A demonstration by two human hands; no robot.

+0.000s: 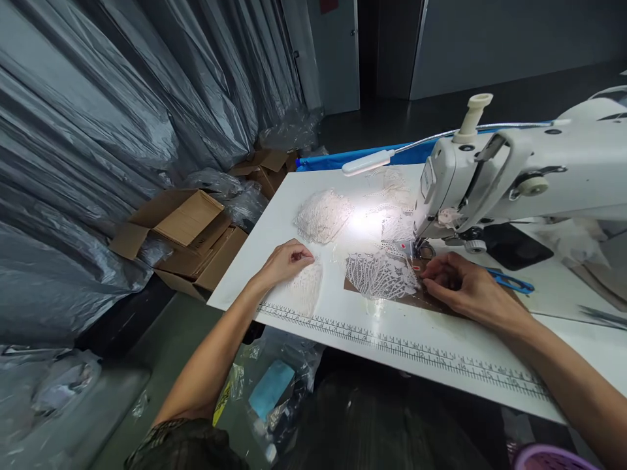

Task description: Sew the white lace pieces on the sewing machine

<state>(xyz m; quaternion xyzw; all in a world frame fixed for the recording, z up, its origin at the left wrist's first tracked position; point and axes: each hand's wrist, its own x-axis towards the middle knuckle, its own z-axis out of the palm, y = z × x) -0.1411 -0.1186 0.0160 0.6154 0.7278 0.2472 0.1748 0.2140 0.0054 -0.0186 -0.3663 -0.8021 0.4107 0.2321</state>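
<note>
My left hand [287, 264] is closed in a pinch at the top of a small white lace piece [308, 290], which lies near the table's front edge. My right hand [458, 284] has its fingers curled together at the right edge of another white lace piece [379, 274]. That piece lies over a brown sheet [350, 286], its far right part close to the presser foot of the white sewing machine [490, 176]. Exactly what the right fingertips grip is partly hidden. Beyond the left hand sits a pile of lace [323, 215], under bright lamp light.
Blue-handled scissors [514, 282] lie behind my right wrist. A white lamp [367, 163] on a bendable neck hangs over the table [274, 215]. A ruler strip [392, 344] runs along the front edge. Cardboard boxes [189, 222] stand left on the floor.
</note>
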